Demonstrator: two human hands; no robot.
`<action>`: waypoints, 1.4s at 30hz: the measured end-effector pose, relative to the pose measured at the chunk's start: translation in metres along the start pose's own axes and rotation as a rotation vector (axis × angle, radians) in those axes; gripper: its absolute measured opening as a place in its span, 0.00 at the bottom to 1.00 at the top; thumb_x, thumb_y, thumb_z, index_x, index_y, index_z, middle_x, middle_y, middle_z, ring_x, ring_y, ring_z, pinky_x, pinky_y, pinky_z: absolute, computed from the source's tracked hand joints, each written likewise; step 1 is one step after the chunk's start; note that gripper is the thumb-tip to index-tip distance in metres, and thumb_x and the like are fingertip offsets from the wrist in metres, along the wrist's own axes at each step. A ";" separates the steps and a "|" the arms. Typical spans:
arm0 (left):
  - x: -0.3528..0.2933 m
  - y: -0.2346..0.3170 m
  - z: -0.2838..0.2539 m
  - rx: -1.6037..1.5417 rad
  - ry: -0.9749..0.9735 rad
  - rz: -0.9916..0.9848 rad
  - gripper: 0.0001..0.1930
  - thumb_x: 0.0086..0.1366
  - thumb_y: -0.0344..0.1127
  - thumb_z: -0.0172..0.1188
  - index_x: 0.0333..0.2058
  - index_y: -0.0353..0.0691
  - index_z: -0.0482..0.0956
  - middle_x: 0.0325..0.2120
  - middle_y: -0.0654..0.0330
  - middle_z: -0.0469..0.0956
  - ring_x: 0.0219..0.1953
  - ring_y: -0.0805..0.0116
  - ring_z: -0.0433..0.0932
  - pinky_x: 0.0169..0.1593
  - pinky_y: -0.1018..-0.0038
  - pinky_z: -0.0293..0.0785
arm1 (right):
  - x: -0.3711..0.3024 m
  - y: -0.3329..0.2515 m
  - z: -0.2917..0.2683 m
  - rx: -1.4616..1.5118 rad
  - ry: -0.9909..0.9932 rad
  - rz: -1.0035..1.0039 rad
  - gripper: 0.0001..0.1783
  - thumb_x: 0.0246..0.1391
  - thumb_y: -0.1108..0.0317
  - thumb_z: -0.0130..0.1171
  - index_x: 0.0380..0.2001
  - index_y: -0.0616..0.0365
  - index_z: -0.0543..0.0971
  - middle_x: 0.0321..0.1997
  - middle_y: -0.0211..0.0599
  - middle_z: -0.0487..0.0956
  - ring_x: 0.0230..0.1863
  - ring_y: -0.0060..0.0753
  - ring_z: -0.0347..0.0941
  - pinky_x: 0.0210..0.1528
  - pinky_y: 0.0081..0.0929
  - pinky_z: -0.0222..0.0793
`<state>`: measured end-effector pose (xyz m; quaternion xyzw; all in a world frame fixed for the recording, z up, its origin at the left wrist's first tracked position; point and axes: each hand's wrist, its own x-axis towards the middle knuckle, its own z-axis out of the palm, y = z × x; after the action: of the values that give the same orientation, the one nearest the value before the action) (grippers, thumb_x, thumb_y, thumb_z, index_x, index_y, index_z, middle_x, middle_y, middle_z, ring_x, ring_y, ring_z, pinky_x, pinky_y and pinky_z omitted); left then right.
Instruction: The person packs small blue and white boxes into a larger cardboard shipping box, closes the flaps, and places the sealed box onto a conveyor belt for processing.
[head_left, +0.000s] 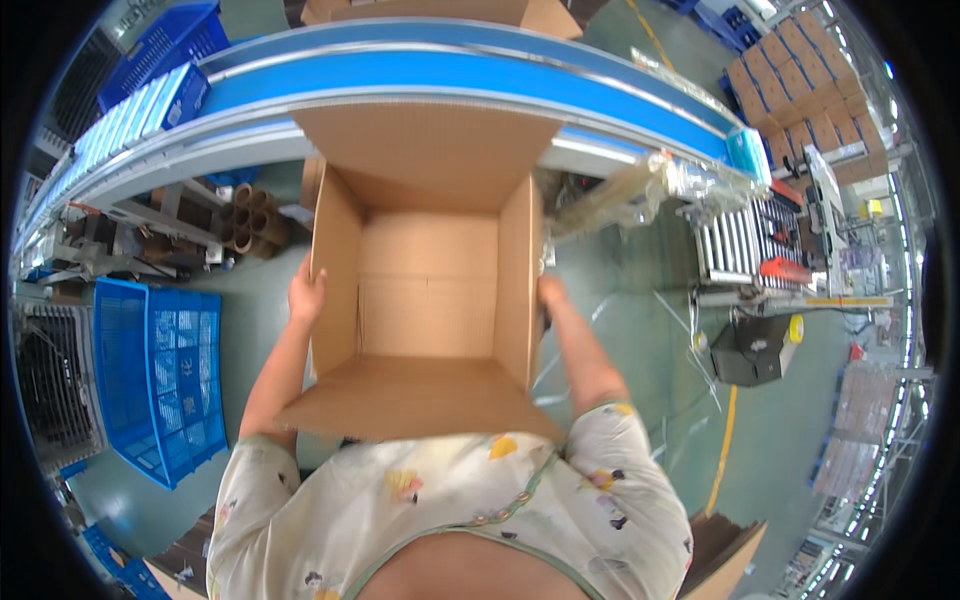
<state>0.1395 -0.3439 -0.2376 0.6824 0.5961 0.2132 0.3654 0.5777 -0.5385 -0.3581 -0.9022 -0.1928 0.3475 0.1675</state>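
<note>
A large brown cardboard box [428, 285] is held in front of my body with its top flaps spread and nothing inside it. Its far flap leans up against the edge of the blue conveyor [460, 80], and its near flap reaches to my shirt. My left hand [306, 290] grips the box's left side, with the fingers partly hidden behind the cardboard. On the opposite side, my right hand [549, 291] presses against the box wall; its fingertips are largely hidden behind the edge.
A blue plastic crate [160, 380] stands on the floor at left. White-and-blue packages [150, 105] line the conveyor's left end. Cardboard tubes [252, 222] lie beneath it. A roller table [745, 240], a black bin [752, 350] and stacked cartons [800, 80] are at right.
</note>
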 end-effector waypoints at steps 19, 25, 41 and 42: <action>-0.001 0.009 0.018 0.155 0.012 -0.134 0.27 0.56 0.30 0.48 0.56 0.46 0.54 0.35 0.43 0.74 0.39 0.47 0.73 0.44 0.60 0.66 | -0.400 -0.041 -0.063 -0.525 -0.065 -1.164 0.25 0.42 0.71 0.50 0.49 0.56 0.68 0.50 0.44 0.68 0.52 0.43 0.64 0.55 0.42 0.56; 0.000 0.010 0.006 0.148 0.015 -0.122 0.27 0.55 0.30 0.49 0.55 0.43 0.55 0.40 0.41 0.71 0.43 0.46 0.70 0.47 0.60 0.65 | -0.375 0.047 0.030 -0.555 0.070 -1.213 0.29 0.44 0.68 0.50 0.54 0.46 0.65 0.59 0.39 0.61 0.60 0.42 0.54 0.60 0.46 0.46; -0.112 -0.015 -0.015 0.867 -0.806 0.761 0.16 0.39 0.44 0.63 0.28 0.45 0.74 0.18 0.58 0.76 0.28 0.60 0.77 0.48 0.58 0.63 | -0.295 -0.075 -0.006 -0.801 -0.321 -0.546 0.35 0.36 0.58 0.62 0.52 0.50 0.65 0.35 0.45 0.76 0.39 0.43 0.73 0.43 0.43 0.67; -0.116 -0.015 -0.016 0.830 -0.758 0.761 0.11 0.39 0.41 0.62 0.24 0.46 0.75 0.15 0.58 0.75 0.23 0.59 0.77 0.42 0.60 0.67 | -0.276 -0.058 0.005 -0.766 -0.201 -0.773 0.29 0.37 0.56 0.62 0.46 0.50 0.70 0.27 0.43 0.76 0.31 0.44 0.74 0.35 0.42 0.68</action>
<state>0.0954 -0.4524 -0.2217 0.9560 0.1774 -0.1735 0.1564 0.3717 -0.6148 -0.1813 -0.7245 -0.6378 0.2500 -0.0764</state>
